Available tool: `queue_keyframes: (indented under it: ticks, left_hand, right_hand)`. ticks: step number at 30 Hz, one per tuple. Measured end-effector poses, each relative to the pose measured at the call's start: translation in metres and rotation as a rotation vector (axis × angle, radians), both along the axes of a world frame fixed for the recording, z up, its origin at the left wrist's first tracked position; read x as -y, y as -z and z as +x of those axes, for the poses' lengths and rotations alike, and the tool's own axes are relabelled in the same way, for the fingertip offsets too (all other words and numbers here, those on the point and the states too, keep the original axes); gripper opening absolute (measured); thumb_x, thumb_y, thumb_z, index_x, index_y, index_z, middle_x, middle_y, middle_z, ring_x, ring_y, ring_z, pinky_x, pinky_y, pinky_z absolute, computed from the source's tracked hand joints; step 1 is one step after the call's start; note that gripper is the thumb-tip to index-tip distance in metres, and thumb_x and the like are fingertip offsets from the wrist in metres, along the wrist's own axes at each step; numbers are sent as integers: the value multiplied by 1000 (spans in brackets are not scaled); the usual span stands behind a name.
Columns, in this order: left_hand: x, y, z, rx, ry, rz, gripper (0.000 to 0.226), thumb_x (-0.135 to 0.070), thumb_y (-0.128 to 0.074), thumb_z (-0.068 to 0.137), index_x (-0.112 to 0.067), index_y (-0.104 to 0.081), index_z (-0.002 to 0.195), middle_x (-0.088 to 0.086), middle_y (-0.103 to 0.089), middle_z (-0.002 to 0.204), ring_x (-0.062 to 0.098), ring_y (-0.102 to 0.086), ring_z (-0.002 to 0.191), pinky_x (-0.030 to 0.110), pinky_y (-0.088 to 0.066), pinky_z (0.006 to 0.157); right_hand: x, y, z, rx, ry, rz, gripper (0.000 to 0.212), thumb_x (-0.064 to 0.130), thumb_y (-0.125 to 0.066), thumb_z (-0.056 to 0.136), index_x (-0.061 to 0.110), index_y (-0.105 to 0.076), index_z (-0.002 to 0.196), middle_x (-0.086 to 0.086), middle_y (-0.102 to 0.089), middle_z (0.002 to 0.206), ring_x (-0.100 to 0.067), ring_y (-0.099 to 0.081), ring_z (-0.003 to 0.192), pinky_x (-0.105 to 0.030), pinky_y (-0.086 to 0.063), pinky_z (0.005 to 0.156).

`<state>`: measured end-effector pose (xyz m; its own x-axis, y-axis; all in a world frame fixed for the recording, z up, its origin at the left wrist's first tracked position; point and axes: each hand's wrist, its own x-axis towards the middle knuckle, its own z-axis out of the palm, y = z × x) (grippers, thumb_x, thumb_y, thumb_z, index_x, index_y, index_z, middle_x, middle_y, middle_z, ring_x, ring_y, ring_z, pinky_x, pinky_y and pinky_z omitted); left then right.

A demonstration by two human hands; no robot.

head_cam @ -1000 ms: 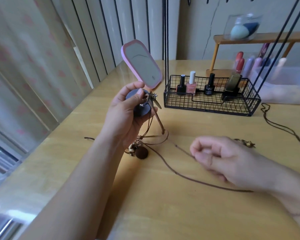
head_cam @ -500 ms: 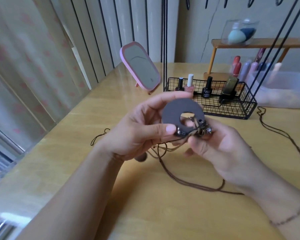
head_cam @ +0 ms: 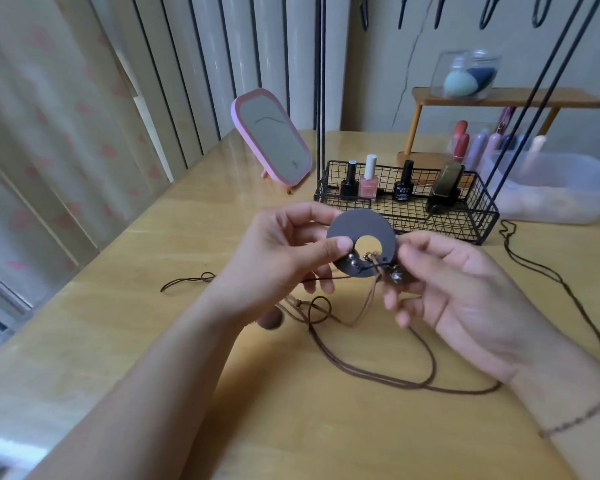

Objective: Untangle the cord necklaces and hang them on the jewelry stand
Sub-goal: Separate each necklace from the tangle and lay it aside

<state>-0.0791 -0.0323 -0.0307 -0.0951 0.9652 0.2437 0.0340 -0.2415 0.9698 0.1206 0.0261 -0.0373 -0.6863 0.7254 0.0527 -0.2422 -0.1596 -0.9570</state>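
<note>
Grey and flat, the round disc pendant with the off-centre hole [head_cam: 361, 233] sits between my two hands, above the pale wooden table [head_cam: 194, 216]. My left hand [head_cam: 278, 261] grips it by the left edge, thumb pressed on its face and fingers curled behind. My right hand [head_cam: 444, 285] meets it from the right, its fingertips [head_cam: 404, 252] pinching at the small metal beads and knotted brown cords [head_cam: 378, 268] bunched on the disc's lower rim; whether they hold the cord itself or the beads I cannot tell.

From that knot the brown cord necklaces [head_cam: 426, 355] trail down onto the table, looping under my right hand and running in a long curve toward my right wrist. A round brown wooden bead pendant [head_cam: 270, 320] lies on the table just below my left wrist. A thin dark cord end [head_cam: 184, 282] curls on the table to the left. Another dark cord [head_cam: 548, 268] runs along the table at the right.

Behind the hands stands the black wire basket [head_cam: 471, 223], base of the jewelry stand, with nail polish bottles [head_cam: 369, 180] in it and thin black rods [head_cam: 321, 81] rising from it. A pink-framed mirror [head_cam: 271, 136] leans to its left, and a clear plastic box [head_cam: 561, 188] sits at its right.
</note>
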Motion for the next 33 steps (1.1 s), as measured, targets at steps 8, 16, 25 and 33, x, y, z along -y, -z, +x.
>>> queue_keyframes:
  ticks: [8,16,25,33]
  left_hand:
    - [-1,6,5,-249,-129,114,32,-27,-75,85,-17,-63,112,-6,-64,78,15,-53,55,23,-43,52]
    - [0,11,6,-727,-260,632,26,-23,-82,78,-4,-69,89,4,-54,90,13,-53,82,23,-38,70]
    - [-5,16,3,-862,-242,636,22,-32,-81,83,-19,-78,101,1,-57,87,25,-60,77,43,-48,64]
    - [-3,14,11,-619,-197,517,12,-23,-77,84,-12,-72,83,2,-56,96,15,-57,88,25,-44,68]
  right_hand:
    - [9,-2,-5,186,200,160,15,22,-70,74,8,-72,76,-13,-59,68,-22,-55,50,-27,-44,43]
    - [8,-6,-2,106,318,114,16,26,-73,64,10,-71,69,-15,-62,69,-22,-58,52,-27,-44,45]
    - [8,-4,-2,133,330,209,21,30,-73,69,9,-75,70,-13,-66,69,-25,-59,53,-28,-43,42]
    - [10,3,-2,406,334,534,27,46,-61,81,21,-72,79,2,-68,65,-15,-64,53,-33,-52,50]
